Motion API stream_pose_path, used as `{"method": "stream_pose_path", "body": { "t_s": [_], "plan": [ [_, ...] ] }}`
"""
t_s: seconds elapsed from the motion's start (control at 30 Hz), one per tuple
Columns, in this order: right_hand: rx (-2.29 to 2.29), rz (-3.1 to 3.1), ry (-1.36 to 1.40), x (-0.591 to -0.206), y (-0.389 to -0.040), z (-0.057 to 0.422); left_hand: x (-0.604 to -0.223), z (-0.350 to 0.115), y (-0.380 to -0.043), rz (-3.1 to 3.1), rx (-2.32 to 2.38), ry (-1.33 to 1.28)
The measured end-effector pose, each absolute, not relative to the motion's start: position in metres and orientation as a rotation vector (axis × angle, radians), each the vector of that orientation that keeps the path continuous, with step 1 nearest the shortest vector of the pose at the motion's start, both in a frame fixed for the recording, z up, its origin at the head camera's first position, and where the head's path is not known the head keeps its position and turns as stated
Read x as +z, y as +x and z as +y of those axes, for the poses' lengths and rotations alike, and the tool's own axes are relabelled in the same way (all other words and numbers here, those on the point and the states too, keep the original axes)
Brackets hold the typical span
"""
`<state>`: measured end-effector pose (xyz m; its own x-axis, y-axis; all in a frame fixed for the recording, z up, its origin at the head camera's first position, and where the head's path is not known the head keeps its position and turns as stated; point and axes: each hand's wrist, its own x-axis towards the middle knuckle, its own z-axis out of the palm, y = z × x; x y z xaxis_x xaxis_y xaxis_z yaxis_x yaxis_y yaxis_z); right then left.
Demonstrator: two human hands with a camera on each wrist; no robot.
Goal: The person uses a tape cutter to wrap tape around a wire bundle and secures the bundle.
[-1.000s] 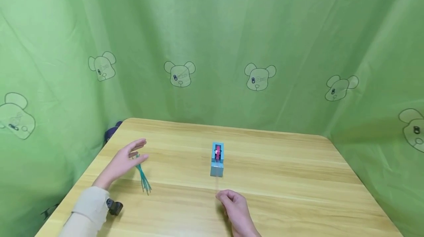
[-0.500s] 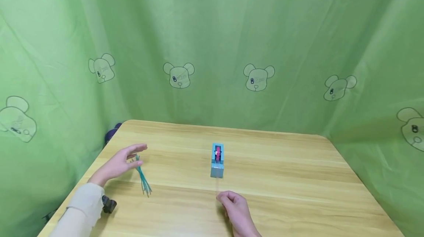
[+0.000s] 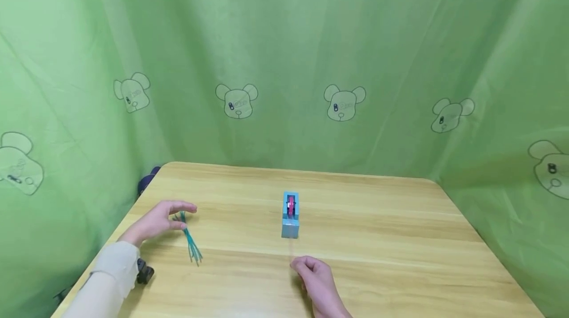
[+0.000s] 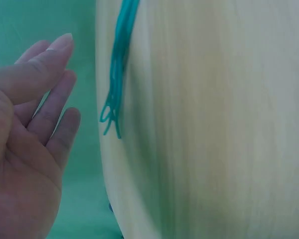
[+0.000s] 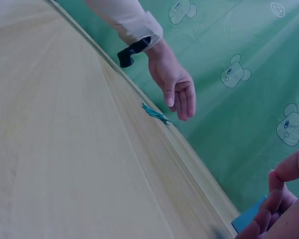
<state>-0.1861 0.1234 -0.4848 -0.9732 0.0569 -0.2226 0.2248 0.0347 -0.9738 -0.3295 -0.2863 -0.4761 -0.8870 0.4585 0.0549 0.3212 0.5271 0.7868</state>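
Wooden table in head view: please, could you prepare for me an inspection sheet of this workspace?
Surface: wood-grain table.
Job's things: blue dispenser with pink roll, tape strip drawn out; teal strands, bundled.
Clutter: nothing seen.
Grippers: left hand near the strands, not gripping them; right hand pinches the strip's end.
Cables: cannot tell whether the strands are wires; otherwise nothing seen.
Surroundings: green curtain with printed animal heads.
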Motion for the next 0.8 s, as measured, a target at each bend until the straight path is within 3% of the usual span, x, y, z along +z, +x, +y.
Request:
{"method": "stream_pose_path", "body": {
  "t_s": [0.8],
  "plan": [
    [-2.091,2.129,0.284,-0.482,-0.184,0.123,-0.491,-0.295,-0.341,2.689,1.057,0.793]
  ]
}}
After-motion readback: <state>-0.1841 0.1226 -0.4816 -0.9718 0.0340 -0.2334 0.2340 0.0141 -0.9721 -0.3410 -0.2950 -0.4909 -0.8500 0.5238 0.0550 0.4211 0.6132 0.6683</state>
